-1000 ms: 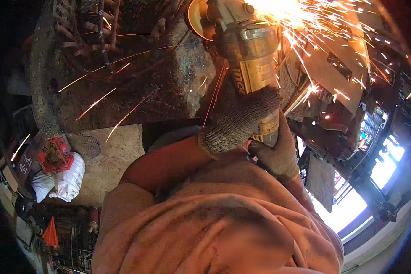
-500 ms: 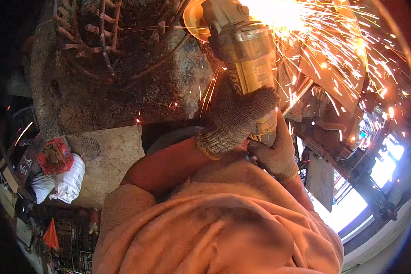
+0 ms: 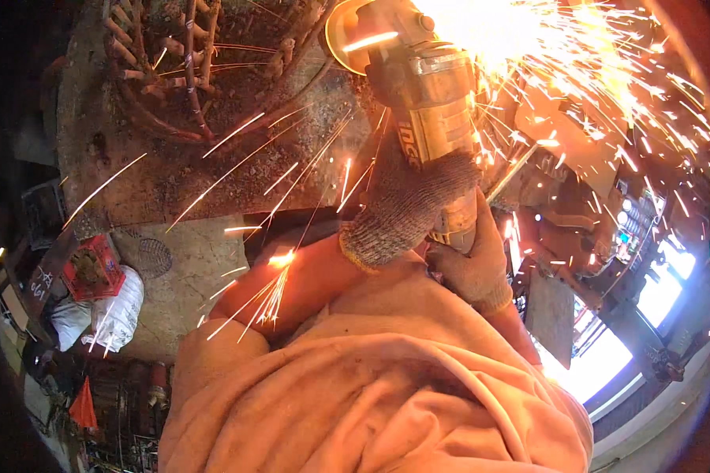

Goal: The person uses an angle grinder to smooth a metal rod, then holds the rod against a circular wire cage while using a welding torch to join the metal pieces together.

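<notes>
A yellow angle grinder (image 3: 442, 130) runs at the top middle, its disc (image 3: 341, 35) on the left side of the head. Bright sparks spray from beyond it to the upper right, and the glare hides where the disc meets anything. My left hand (image 3: 418, 209), in a grey knitted glove, is closed round the middle of the grinder's body. Lower down, my gloved right hand (image 3: 477, 268) grips the rear end of the tool. Streaks of sparks also pass over my left forearm (image 3: 304, 280).
A dirty metal work surface (image 3: 95, 173) spreads at the upper left, carrying a rusty frame of bars (image 3: 189, 71). On the floor at left are a red crate (image 3: 95, 268) and white sacks (image 3: 122, 311). Machine parts and a grey board (image 3: 551, 319) stand at right.
Sparks now fly leftward too, over the work surface and my left arm. The view has shifted slightly; both hands keep their hold on the grinder.
</notes>
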A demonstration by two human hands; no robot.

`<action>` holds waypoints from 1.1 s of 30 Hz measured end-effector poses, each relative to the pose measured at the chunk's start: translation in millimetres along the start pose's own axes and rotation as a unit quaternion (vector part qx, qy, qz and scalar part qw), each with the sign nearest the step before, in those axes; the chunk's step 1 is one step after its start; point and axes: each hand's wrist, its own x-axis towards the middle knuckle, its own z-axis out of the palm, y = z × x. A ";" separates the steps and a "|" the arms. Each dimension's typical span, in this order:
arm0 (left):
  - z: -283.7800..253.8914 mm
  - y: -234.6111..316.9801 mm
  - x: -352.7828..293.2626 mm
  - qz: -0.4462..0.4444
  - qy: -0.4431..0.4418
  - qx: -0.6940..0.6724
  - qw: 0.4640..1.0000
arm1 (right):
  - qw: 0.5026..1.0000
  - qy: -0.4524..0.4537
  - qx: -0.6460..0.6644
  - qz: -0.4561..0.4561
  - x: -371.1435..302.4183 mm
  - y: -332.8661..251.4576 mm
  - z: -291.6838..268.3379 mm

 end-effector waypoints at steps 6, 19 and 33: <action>-2.6 13.1 0.1 -0.034 -0.019 0.042 0.998 | 0.991 -0.019 0.047 0.126 1.6 -14.6 -1.2; -4.4 9.4 -2.5 0.005 -0.050 0.003 0.999 | 0.993 -0.018 0.060 0.101 1.4 -10.8 -2.6; -8.6 5.3 -2.9 0.008 -0.059 0.075 0.995 | 0.997 -0.007 -0.004 0.075 -1.6 0.7 -2.8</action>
